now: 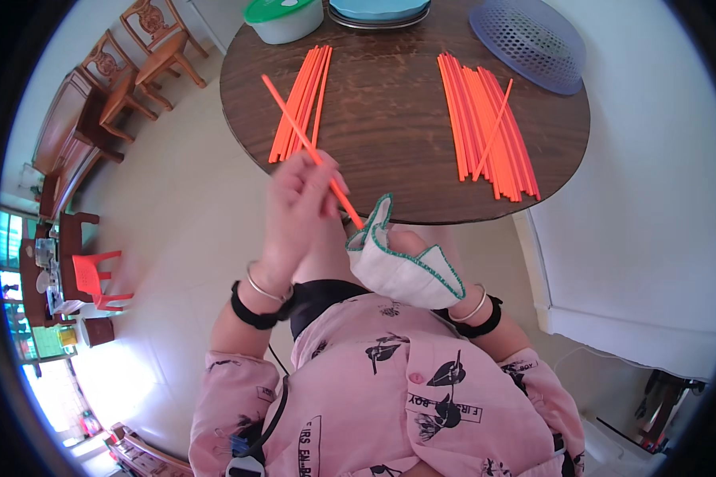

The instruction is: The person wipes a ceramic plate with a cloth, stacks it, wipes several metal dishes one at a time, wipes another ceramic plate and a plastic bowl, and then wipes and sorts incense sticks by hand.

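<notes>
My left hand (298, 206) pinches one slim orange chopstick (281, 107), which slants from upper left to lower right. Its lower end meets a white cloth (409, 277) with green stitched edging; I cannot tell whether the cloth grips it. The cloth is bunched in my right hand (407, 242), most of which it hides. Both hands are just off the table's near edge, above my lap. On the dark wooden round table (388, 125), a small group of orange chopsticks (303, 95) lies at left. A larger group of orange-red chopsticks (464, 119) lies at right, with one chopstick askew on top.
Along the table's far side are a white tub with a green lid (285, 28), a stack of plates with a light blue one on top (379, 8), and a bluish plastic colander (531, 50). Carved wooden chairs (162, 52) and a red plastic chair (89, 275) stand at left.
</notes>
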Motion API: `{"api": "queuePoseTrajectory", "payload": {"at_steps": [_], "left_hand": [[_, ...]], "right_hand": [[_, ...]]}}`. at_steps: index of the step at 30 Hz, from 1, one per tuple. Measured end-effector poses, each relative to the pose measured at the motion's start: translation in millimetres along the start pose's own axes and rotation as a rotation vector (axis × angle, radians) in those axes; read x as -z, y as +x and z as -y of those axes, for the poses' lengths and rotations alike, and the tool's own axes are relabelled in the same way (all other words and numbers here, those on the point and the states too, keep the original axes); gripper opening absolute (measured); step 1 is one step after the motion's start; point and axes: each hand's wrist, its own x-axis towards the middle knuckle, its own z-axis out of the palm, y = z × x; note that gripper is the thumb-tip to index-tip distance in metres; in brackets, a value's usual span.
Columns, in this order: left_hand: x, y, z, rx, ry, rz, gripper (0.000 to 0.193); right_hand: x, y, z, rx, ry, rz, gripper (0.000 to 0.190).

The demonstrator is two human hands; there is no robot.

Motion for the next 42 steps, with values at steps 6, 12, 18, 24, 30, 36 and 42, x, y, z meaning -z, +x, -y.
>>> {"api": "queuePoseTrajectory", "payload": {"at_steps": [6, 12, 18, 24, 30, 36, 42], "left_hand": [[90.1, 100.8, 15.4, -0.074, 0.581, -0.110, 0.018], [107.6, 150.0, 25.9, -0.042, 1.098, -0.088, 0.021], [102.0, 157.2, 43.0, -0.289, 1.082, -0.103, 0.017], [74.8, 137.1, 25.4, -0.321, 1.280, -0.169, 0.014], [-24.1, 87.4, -12.1, -0.463, 0.839, 0.262, 0.016], [-110.9, 71.5, 7.6, -0.551, 0.789, 0.527, 0.012], [-149.7, 71.7, 22.4, -0.525, 1.063, 0.461, 0.019]], "right_hand": [[-24.5, -30.8, 4.2, 0.371, -0.959, -0.082, 0.021], [-5.5, -41.6, 1.3, 0.302, -0.759, -0.105, 0.021], [8.3, -43.2, -3.0, 0.451, -0.881, -0.066, 0.021], [1.4, -58.9, 0.4, 0.328, -0.798, -0.127, 0.019], [-4.2, -73.2, 2.1, 0.355, -0.723, -0.160, 0.018], [-12.1, -84.1, 3.7, 0.454, -0.795, -0.231, 0.015], [4.3, -97.6, 0.5, 0.435, -0.814, -0.244, 0.018]]}}
